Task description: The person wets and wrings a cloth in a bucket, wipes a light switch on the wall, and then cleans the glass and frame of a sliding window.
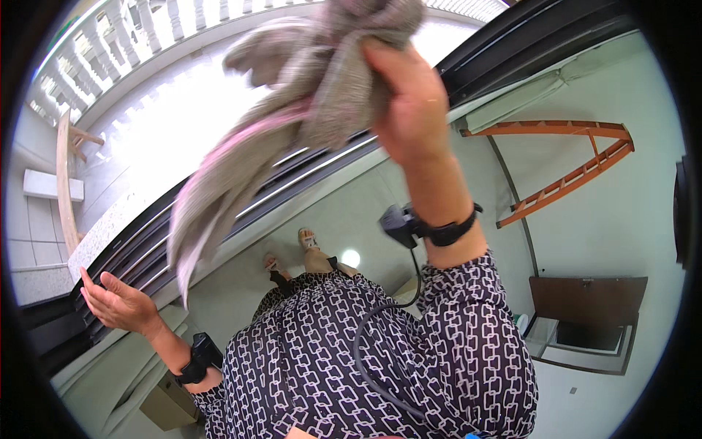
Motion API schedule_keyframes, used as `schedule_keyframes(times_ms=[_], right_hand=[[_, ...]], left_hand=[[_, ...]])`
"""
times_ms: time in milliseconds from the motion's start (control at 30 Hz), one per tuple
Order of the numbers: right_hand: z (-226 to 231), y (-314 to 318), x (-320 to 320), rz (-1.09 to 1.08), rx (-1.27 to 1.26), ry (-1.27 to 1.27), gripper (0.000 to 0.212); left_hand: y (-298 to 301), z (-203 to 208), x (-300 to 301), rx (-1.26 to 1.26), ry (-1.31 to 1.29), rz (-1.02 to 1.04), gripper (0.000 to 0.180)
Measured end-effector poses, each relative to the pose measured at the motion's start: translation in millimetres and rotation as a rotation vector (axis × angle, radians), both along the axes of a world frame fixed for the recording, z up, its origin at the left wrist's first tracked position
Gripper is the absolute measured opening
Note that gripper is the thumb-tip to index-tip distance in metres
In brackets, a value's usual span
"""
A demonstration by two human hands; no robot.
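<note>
The person is wearing a loose black garment with a pale chain-link print point(314, 351), its interlocking outlined rectangles running in rows. The right sleeve point(479, 314) is bunching loosely at its cuff and repeating the garment's print, as is the left sleeve point(208, 404). Beyond the garment's right cuff, a black wrist strap point(450, 233) is carrying a chunky dark-grey angular module point(399, 225). A slim dark-grey cable point(357, 342) is looping from it down across the garment's front. Beyond the garment's left cuff, a second black strap point(191, 372) is bearing a black boxy module point(208, 350). Past the garment's hem, light-coloured strappy sandals point(307, 238) are covering parts of the feet. Past the straps, the left hand point(119, 301) and the right hand point(415, 99) are showing bare.
</note>
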State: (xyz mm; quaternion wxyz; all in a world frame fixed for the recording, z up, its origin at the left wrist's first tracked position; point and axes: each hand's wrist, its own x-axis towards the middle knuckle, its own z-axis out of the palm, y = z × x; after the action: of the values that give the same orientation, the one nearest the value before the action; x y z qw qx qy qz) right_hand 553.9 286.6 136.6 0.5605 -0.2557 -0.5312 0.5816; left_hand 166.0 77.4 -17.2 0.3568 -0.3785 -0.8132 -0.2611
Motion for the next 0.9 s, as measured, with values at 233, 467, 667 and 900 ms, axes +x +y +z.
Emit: schedule_keyframes(times_ms=[233, 467, 667, 900], right_hand=[[-59, 23, 132, -1.074, 0.722, -1.434, 0.072], [-92, 21, 121, -0.697, 0.405, -1.570, 0.060], [-80, 34, 113, -0.805, 0.322, -1.673, 0.061], [-93, -26, -1, -0.215, 0.671, -1.132, 0.048]], left_hand=[[-5, -6, -16, -0.026, -0.047, -0.056, 0.053], [-55, -22, -56, -0.104, -0.090, -0.004, 0.046], [-66, -30, -77, -0.096, -0.148, -0.051, 0.049], [-76, -41, -129, -0.142, -0.174, -0.055, 0.048]])
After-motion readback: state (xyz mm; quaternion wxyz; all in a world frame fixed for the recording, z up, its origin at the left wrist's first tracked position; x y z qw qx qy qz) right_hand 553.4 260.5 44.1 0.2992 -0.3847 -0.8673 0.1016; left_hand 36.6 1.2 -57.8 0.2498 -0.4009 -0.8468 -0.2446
